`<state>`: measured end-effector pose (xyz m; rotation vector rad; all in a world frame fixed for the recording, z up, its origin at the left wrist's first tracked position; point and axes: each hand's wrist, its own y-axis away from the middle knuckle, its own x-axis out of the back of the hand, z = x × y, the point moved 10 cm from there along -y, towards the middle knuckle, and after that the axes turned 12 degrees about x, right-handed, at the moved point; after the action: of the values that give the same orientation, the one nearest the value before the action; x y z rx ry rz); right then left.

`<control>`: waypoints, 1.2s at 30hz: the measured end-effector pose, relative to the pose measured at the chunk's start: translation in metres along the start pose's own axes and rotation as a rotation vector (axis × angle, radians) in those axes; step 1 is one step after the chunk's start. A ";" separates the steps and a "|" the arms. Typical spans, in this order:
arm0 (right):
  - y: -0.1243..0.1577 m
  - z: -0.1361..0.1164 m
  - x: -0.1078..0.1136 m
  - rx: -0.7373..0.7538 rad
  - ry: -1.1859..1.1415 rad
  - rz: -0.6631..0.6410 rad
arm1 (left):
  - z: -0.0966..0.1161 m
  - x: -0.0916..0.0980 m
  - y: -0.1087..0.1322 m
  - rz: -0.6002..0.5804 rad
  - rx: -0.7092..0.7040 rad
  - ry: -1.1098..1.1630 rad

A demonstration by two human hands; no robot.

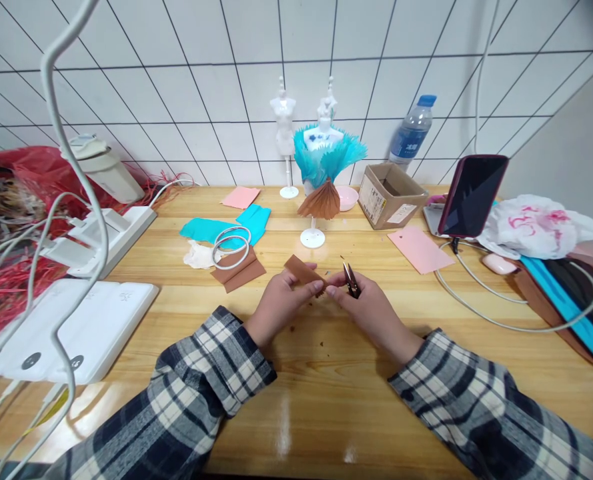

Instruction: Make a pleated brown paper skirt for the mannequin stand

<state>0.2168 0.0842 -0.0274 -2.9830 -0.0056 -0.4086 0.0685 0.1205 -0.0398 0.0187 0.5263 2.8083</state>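
Note:
My left hand [279,303] is closed on a small folded brown paper piece [302,269], held just above the wooden table [326,373]. Close beside it, my right hand [363,307] grips small dark thread snips [351,280], and its fingertips touch the paper's right end. Tiny brown scraps lie on the table under the hands. Behind them stands a white mini mannequin [325,113] wearing a teal fan top and a pleated brown paper skirt [320,201].
More brown paper [239,272], teal paper [206,230], a wire ring [231,243] and pink sheets [419,249] lie mid-table. A cardboard box [390,195], water bottle [412,133] and propped phone [471,193] stand right. White devices [71,327] and cables crowd the left.

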 end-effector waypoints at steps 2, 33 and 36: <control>0.000 -0.001 -0.001 -0.013 -0.072 -0.003 | -0.002 0.003 -0.001 -0.002 0.021 0.114; -0.020 -0.017 -0.014 0.450 0.969 -0.231 | 0.012 0.046 -0.022 0.016 -0.105 0.617; -0.029 -0.005 -0.014 0.308 0.997 -0.190 | 0.013 0.045 -0.022 0.021 -0.114 0.583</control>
<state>0.2018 0.1123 -0.0226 -2.1880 -0.2246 -1.6656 0.0319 0.1570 -0.0376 -0.8394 0.4810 2.8343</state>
